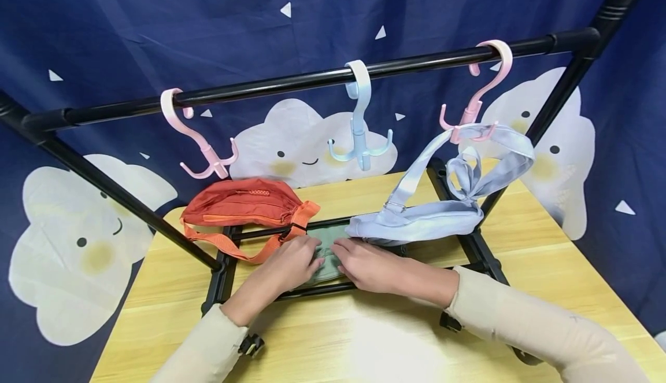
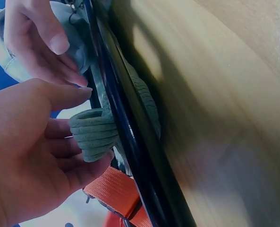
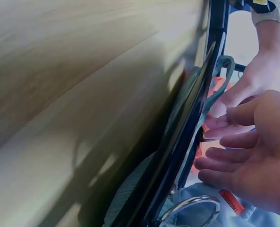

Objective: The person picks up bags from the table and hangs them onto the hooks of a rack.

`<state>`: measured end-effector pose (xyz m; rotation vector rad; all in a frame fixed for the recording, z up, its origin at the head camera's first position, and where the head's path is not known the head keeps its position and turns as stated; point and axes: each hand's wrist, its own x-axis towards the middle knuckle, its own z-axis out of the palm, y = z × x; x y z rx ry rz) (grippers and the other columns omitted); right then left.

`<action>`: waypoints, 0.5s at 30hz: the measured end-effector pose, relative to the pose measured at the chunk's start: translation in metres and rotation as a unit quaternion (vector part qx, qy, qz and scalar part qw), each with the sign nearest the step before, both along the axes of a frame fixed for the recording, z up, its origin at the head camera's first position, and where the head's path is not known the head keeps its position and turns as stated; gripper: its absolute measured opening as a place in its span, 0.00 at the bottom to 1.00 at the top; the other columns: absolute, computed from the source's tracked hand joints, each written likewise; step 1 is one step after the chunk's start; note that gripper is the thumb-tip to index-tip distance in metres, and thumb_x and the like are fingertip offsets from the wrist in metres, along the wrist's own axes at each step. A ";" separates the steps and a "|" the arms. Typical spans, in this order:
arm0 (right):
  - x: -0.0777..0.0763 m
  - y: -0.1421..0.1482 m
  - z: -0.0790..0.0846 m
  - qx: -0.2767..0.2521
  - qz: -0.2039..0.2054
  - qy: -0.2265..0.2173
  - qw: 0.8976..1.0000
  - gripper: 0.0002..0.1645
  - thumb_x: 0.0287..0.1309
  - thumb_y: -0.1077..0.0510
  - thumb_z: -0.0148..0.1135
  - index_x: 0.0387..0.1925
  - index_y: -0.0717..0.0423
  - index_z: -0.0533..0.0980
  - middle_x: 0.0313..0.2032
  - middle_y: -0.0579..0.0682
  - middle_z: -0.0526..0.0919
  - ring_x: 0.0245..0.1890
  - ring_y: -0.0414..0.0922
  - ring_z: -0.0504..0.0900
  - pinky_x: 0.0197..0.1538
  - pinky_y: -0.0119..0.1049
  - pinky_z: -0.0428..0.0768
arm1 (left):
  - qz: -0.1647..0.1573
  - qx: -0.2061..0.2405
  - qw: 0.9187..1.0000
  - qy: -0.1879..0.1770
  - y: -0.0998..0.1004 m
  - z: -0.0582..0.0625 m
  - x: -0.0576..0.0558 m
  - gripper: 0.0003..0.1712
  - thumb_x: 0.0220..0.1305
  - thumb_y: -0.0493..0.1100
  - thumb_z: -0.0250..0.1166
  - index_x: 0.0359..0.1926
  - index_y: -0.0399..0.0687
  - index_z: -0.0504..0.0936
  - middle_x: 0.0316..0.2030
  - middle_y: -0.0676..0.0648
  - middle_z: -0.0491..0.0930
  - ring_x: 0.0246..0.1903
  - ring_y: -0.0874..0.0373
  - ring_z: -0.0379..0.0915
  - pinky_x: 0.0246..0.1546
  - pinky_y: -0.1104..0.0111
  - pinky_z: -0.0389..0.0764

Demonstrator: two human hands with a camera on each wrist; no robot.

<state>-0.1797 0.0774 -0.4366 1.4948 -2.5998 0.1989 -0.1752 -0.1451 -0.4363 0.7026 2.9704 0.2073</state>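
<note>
A green corduroy bag point(image 1: 328, 268) lies low between the rack's bottom bars. From the left, my left hand point(image 1: 292, 261) reaches over it; in the left wrist view its fingers rest against a ribbed green fold point(image 2: 93, 135), with the thumb apart from the fold. My right hand point(image 1: 372, 266) is over the bag's right side. The right wrist view shows the right hand point(image 3: 253, 153) with loosely bent fingers and nothing between them, beside a green strap point(image 3: 224, 66). Much of the bag is hidden by hands and bar.
A black rack's top bar point(image 1: 270, 86) carries two pink hooks point(image 1: 200, 143) point(image 1: 476, 99) and a blue hook point(image 1: 359, 122). From the right pink hook hangs a pale blue bag point(image 1: 416, 223). A red-orange bag point(image 1: 239, 202) is at left on the wooden table point(image 1: 166, 308).
</note>
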 end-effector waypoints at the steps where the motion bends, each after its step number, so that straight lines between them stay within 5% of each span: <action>1: -0.001 -0.001 -0.001 0.002 0.000 -0.003 1.000 0.25 0.74 0.55 0.59 0.62 0.68 0.74 0.59 0.62 0.81 0.59 0.53 0.84 0.63 0.42 0.83 | -0.002 -0.001 1.000 -0.001 0.000 -0.001 -0.001 0.24 0.73 0.51 0.65 0.60 0.37 0.81 0.55 0.39 0.84 0.56 0.45 0.82 0.54 0.54 0.85; 15: -0.012 -0.006 -0.009 0.043 -0.029 0.012 0.999 0.23 0.60 0.68 0.64 0.58 0.68 0.74 0.47 0.57 0.81 0.45 0.46 0.82 0.49 0.36 0.85 | -0.004 0.003 1.000 0.000 0.002 -0.005 -0.006 0.13 0.71 0.46 0.68 0.46 0.40 0.85 0.38 0.47 0.84 0.36 0.56 0.81 0.34 0.64 0.83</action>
